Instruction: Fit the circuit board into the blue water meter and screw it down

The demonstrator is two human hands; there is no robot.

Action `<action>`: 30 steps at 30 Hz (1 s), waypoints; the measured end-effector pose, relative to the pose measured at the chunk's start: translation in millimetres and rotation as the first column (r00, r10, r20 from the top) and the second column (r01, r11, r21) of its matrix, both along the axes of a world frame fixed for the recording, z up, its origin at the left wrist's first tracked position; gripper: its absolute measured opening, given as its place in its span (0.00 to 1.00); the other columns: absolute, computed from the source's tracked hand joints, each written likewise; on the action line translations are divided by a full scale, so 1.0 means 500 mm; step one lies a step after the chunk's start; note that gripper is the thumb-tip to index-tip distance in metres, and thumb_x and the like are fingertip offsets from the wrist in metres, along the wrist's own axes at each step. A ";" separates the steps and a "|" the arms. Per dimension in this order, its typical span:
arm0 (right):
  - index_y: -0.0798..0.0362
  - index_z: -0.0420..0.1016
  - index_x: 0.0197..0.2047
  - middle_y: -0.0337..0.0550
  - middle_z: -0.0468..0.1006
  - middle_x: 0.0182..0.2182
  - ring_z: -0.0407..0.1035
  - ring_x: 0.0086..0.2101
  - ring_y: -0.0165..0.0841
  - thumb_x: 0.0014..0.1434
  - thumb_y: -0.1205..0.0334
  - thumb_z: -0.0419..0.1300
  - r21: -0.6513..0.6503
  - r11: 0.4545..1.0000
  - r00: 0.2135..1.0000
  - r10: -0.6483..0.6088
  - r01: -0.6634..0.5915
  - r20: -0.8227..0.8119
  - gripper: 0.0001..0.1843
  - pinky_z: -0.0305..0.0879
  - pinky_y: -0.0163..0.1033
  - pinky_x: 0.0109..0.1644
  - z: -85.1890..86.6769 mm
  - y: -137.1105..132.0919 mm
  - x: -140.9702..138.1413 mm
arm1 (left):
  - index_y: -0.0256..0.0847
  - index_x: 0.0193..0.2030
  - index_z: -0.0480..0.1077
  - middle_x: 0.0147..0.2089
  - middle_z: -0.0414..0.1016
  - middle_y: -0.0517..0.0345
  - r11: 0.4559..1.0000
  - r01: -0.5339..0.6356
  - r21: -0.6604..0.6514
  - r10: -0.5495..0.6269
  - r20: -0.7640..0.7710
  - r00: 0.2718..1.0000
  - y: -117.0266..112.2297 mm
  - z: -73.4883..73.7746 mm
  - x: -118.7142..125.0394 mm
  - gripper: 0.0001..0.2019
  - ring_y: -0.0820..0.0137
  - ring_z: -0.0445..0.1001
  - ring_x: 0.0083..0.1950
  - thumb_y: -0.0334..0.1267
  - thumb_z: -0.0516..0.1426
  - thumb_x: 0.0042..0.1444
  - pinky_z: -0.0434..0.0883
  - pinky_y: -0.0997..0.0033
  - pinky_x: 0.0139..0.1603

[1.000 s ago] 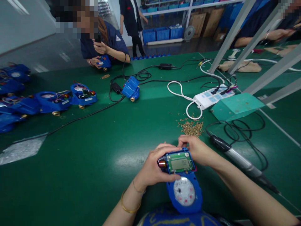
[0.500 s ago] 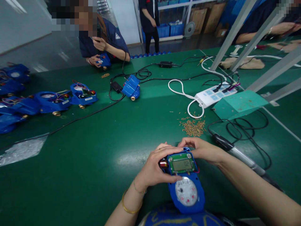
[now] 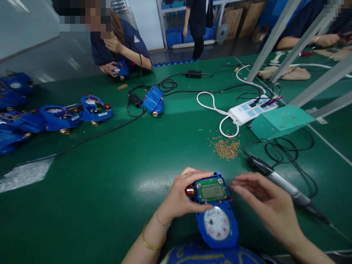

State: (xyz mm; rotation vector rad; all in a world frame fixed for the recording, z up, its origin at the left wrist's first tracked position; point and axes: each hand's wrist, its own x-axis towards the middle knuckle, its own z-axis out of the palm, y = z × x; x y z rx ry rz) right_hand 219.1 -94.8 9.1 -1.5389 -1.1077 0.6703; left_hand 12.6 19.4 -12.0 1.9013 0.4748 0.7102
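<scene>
My left hand (image 3: 178,194) is wrapped round the upper part of a blue water meter (image 3: 233,223), which is tilted towards me near the table's front edge. A green circuit board with a small LCD display (image 3: 211,192) faces up in its top housing. Below lies the round dial (image 3: 217,223). A dark red cylindrical part (image 3: 190,190) shows between the left fingers and the housing. Just to the right of the housing, beside a short red wire (image 3: 230,196), my right hand (image 3: 268,205) is open, its fingers loosely curved with nothing visible in them.
Small brass-coloured screws (image 3: 227,149) lie in a pile beyond the meter. An electric screwdriver (image 3: 288,187), a green block (image 3: 282,121) and a white power strip (image 3: 251,110) are at right. Several blue meters (image 3: 62,117) stand at left. A co-worker (image 3: 121,47) holds another meter opposite.
My right hand has come off the meter's top edge and moved right and towards me. My left hand keeps its hold. A standing person in the background has moved right.
</scene>
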 end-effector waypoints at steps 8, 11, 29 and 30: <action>0.46 0.81 0.44 0.38 0.81 0.43 0.77 0.40 0.26 0.61 0.65 0.67 0.186 0.981 0.954 -0.111 0.059 0.279 0.07 0.74 0.27 0.48 -0.037 -0.038 -0.072 | 0.47 0.60 0.71 0.56 0.79 0.51 1.000 -0.016 -0.023 0.016 -0.035 0.999 -0.007 -0.004 -0.003 0.35 0.60 0.75 0.53 0.42 0.73 0.44 0.70 0.59 0.56; 0.43 0.83 0.44 0.36 0.81 0.48 0.78 0.45 0.28 0.62 0.62 0.66 0.110 0.989 0.975 -0.122 0.103 0.188 0.07 0.74 0.30 0.53 -0.046 -0.036 -0.080 | 0.44 0.59 0.73 0.62 0.74 0.45 0.998 -0.051 -0.045 0.050 -0.026 0.998 -0.009 -0.002 -0.002 0.34 0.55 0.70 0.62 0.43 0.73 0.43 0.68 0.55 0.62; 0.49 0.79 0.55 0.41 0.76 0.58 0.74 0.53 0.30 0.66 0.61 0.60 0.054 0.994 0.936 -0.104 0.091 0.337 0.15 0.64 0.31 0.62 -0.051 -0.048 -0.086 | 0.47 0.63 0.69 0.64 0.71 0.48 0.974 0.046 -0.224 -0.055 -0.034 0.998 -0.005 0.003 -0.014 0.37 0.54 0.68 0.66 0.46 0.72 0.46 0.64 0.53 0.68; 0.47 0.79 0.56 0.40 0.75 0.58 0.73 0.55 0.30 0.67 0.60 0.59 0.037 0.995 0.951 -0.103 0.096 0.293 0.16 0.63 0.32 0.62 -0.055 -0.048 -0.086 | 0.47 0.63 0.69 0.65 0.71 0.48 0.973 0.048 -0.226 -0.059 -0.040 0.997 -0.003 0.004 -0.013 0.37 0.54 0.67 0.67 0.46 0.72 0.46 0.64 0.53 0.69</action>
